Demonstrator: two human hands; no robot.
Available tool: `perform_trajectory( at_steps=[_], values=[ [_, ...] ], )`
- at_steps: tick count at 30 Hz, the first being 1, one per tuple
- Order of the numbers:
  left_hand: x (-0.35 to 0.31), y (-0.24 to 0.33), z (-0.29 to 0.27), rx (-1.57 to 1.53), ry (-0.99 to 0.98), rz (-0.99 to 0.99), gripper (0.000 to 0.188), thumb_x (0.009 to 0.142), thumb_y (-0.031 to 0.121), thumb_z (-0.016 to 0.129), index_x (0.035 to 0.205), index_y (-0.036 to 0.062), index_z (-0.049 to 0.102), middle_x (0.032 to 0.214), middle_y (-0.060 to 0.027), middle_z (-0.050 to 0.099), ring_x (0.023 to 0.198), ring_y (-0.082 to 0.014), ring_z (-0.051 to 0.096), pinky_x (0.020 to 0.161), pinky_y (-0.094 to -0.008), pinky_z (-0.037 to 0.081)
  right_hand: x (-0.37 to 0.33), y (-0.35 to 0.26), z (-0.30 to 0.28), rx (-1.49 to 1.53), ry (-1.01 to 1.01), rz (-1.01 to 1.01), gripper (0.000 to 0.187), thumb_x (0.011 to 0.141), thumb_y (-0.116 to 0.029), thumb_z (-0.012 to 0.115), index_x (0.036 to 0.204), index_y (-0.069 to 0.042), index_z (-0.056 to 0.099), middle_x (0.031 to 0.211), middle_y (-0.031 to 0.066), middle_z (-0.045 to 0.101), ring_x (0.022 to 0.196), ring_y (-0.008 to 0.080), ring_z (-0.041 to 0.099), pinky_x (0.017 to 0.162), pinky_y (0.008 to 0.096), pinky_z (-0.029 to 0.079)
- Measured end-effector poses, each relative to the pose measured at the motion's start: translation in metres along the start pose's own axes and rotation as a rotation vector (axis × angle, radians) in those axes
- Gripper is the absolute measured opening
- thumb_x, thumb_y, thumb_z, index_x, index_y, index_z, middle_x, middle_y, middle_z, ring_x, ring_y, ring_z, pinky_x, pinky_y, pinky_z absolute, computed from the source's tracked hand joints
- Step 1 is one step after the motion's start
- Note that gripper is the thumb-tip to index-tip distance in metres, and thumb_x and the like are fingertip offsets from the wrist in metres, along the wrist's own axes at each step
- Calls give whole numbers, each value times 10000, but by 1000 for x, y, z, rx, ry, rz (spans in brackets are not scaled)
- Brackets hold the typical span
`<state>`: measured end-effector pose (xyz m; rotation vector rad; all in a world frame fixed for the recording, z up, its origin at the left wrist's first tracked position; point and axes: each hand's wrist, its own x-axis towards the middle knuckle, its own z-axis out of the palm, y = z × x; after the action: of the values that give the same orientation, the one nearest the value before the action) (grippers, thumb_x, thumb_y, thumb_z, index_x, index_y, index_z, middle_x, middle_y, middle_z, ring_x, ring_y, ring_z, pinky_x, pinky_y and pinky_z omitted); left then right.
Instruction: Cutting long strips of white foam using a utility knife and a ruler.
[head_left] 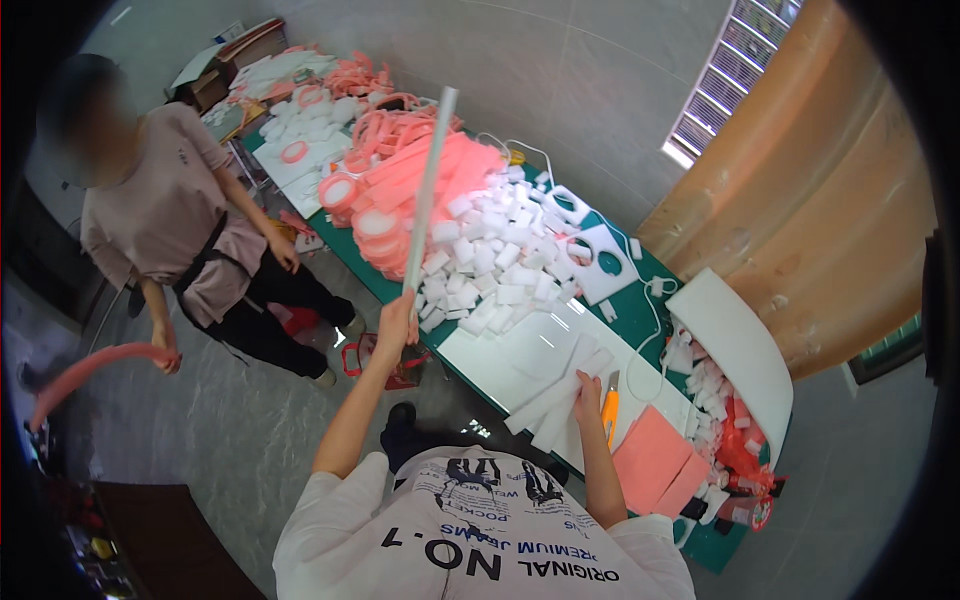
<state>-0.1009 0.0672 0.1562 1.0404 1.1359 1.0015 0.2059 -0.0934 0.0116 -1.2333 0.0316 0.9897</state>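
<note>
My left hand (pixel 397 325) is closed round the lower end of a long, straight, pale ruler-like bar (pixel 431 185). It stands raised and slightly tilted in front of the table's foam piles. At the white board (pixel 485 362), my right hand (pixel 589 398) has its fingers on the end of one of several white foam strips (pixel 552 392), seemingly pinching it. Just right of that hand lies an orange utility knife (pixel 610 412) with its blade out. Beyond the board is a heap of small white foam blocks (pixel 497 262).
Pink foam sheets (pixel 655 462) lie right of the knife. Pink foam strips and rings (pixel 425 180) pile up farther left on the green table (pixel 632 300). A curved white panel (pixel 745 350) stands at the right. Another person (pixel 180 210) at the left holds a pink foam strip.
</note>
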Motion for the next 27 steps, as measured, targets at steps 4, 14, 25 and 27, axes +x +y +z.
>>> perform_trajectory(
  at_steps=[4, 14, 25, 27],
  values=[
    [22, 24, -34, -178, 129, 29, 414, 842, 426, 447, 630, 71, 414, 434, 29, 325, 326, -67, 312, 331, -211, 262, 9, 9, -6, 5, -48, -19, 344, 723, -58, 566, 1016, -18, 390, 995, 110, 485, 940, 213, 480, 820, 304, 418],
    [1, 18, -85, -512, 185, -13, 372, 829, 430, 474, 696, 92, 396, 447, 68, 262, 324, -36, 244, 344, -190, 188, 54, 2, -19, 31, 27, -78, 446, 777, -177, 563, 1132, -15, 346, 1107, 91, 447, 993, 195, 450, 860, 314, 386],
    [0, -9, -118, -782, 212, 5, 341, 837, 416, 466, 684, 119, 395, 427, 70, 259, 326, -36, 249, 372, -194, 199, 29, -52, -17, -1099, 213, -642, 692, 694, -227, 592, 1255, -4, 254, 1195, 213, 391, 1093, 369, 385, 915, 389, 331],
    [0, -17, -115, -782, 266, 36, 332, 843, 409, 458, 690, 120, 396, 428, 70, 259, 329, -38, 245, 377, -194, 205, -5, -60, -25, -1484, 362, -391, 664, 670, -185, 599, 1232, -26, 281, 1108, 222, 432, 1009, 399, 426, 855, 436, 371]
  ],
)
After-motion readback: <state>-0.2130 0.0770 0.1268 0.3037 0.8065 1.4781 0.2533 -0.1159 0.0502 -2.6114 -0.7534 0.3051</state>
